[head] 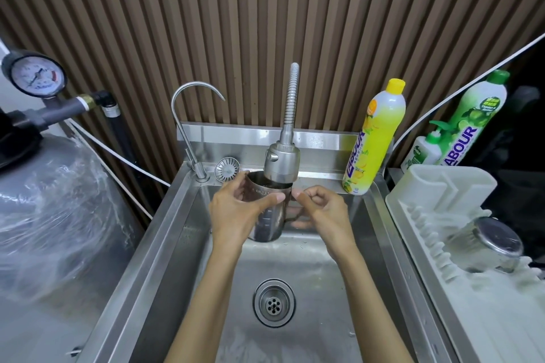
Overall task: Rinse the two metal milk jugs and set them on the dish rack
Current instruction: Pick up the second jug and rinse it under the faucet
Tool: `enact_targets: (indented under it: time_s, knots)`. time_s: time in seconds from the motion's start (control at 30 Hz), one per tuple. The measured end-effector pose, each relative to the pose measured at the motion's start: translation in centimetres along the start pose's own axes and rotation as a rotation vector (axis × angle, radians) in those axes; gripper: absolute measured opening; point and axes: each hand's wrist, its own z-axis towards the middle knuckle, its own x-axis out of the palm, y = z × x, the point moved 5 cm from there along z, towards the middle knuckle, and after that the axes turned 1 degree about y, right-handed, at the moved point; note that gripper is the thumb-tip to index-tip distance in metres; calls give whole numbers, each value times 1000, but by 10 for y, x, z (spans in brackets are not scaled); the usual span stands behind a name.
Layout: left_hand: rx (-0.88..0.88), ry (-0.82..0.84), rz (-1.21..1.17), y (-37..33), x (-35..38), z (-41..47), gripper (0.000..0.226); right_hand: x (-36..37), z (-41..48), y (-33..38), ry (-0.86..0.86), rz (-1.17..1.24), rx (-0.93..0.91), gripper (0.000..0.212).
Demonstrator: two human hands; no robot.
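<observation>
A metal milk jug stands upright in the air over the steel sink, its mouth right under the spray head of the flexible tap. My left hand grips the jug's body from the left. My right hand holds the jug's handle on the right, fingers curled round it. A second metal jug lies upside down and tilted on the white dish rack at the right.
A thin gooseneck tap and a loose strainer sit at the sink's back left. Yellow and green detergent bottles stand at the back right. A wrapped grey tank with a pressure gauge fills the left. The drain is open.
</observation>
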Motion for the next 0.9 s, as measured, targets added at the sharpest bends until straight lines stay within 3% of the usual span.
enact_targets:
  time_s: [0.1,0.23,0.33,0.4,0.47,0.7,0.9]
  knots:
    - [-74,99,-15,10,0,-3,37,-7,-6,14,-42,-114,-4,23]
    - [-209,239,-119,24,11,-8,32,-24,-11,33,-108,-417,-63,28]
    - [-270,363,-230,28,26,-10,45,-33,-17,44,-127,-574,-152,27]
    - [-281,359,-317,30,35,-10,50,-36,-19,46,-144,-614,-200,27]
    - [-245,314,-380,29,44,-10,48,-40,-18,44,-164,-564,-231,25]
    - [-63,85,-464,14,44,-8,77,-30,4,27,-66,-103,-245,16]
    - [58,88,-255,-11,17,4,78,-7,3,4,20,248,-92,10]
